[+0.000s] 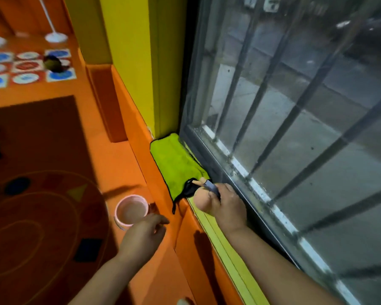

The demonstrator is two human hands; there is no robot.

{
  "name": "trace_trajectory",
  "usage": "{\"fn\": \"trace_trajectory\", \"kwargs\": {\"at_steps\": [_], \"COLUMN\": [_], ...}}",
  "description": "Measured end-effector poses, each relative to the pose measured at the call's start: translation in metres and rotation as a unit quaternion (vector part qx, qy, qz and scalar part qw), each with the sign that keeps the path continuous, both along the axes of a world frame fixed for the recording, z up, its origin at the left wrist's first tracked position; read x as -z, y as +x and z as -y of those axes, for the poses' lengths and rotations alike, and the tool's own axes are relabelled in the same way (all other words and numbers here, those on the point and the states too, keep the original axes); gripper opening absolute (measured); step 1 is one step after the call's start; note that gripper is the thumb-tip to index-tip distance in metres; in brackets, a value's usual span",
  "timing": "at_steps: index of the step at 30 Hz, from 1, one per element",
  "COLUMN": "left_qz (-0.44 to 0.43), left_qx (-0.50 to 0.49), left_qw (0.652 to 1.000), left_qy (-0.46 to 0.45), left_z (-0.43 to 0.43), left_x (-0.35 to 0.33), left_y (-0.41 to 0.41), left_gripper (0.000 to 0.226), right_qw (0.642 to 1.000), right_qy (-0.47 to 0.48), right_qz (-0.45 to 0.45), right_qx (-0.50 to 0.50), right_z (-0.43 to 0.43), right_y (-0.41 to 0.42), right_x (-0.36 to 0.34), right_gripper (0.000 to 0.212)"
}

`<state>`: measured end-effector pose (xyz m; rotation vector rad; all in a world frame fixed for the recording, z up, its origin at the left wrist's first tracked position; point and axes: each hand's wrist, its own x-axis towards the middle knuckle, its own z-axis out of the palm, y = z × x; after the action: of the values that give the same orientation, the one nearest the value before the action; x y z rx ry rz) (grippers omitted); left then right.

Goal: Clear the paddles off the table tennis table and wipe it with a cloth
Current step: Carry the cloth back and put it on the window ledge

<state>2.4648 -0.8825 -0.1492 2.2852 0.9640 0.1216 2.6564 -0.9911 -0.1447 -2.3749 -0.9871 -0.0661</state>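
While just beside the green cloth, right hand fingers tight round paddles, left hand fingers loose.

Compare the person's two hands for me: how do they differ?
The right hand grips a peach-coloured object at the window sill; the left hand holds nothing. The right hand's fingers are curled; the left hand's are relaxed. The right hand is by the green cloth, the left hand by the pink bucket. Both are bare.

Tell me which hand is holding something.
The right hand, by the window, grips a peach-coloured object beside the green cloth; the left hand is empty, fingers loosely curled, near the pink bucket.
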Motion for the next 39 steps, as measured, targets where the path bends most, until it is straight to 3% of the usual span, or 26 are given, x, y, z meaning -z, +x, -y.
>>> {"fn": "trace_trajectory", "kwargs": {"at_steps": [3,14,17,22,29,34,39], "left_qz": [0.003,0.021,0.022,0.022,-0.004,-0.05,-0.088], "left_qx": [-0.018,0.021,0.056,0.068,0.033,-0.006,-0.049], "left_qw": [1.0,0.999,0.997,0.997,0.997,0.993,0.986], "left_qy": [-0.012,-0.044,-0.04,-0.035,-0.065,-0.105,-0.132], "left_z": [-0.014,-0.085,-0.121,-0.203,-0.32,-0.383,-0.433], "left_x": [0.007,0.02,0.021,0.018,0.036,0.077,0.122], "left_y": [0.017,0.051,0.049,0.022,-0.026,-0.035,-0.028], "left_gripper": [0.026,0.023,0.022,0.023,0.025,0.026,0.025], "right_qw": [0.998,0.982,0.971,0.972,0.994,0.997,0.972], "right_qy": [-0.027,-0.022,0.009,0.044,0.049,-0.064,-0.181], "right_qz": [0.052,0.185,0.237,0.231,0.091,-0.03,-0.148], "right_qx": [-0.006,0.016,0.005,0.0,-0.03,-0.024,-0.031], "right_z": [-0.014,-0.049,-0.067,-0.122,-0.243,-0.312,-0.369], "right_y": [0.02,0.041,0.033,-0.004,-0.066,-0.076,-0.056], "right_x": [0.011,0.01,0.005,-0.004,0.029,0.076,0.132], "right_gripper": [0.018,0.063,0.046,0.038,0.028,0.017,0.018]}}
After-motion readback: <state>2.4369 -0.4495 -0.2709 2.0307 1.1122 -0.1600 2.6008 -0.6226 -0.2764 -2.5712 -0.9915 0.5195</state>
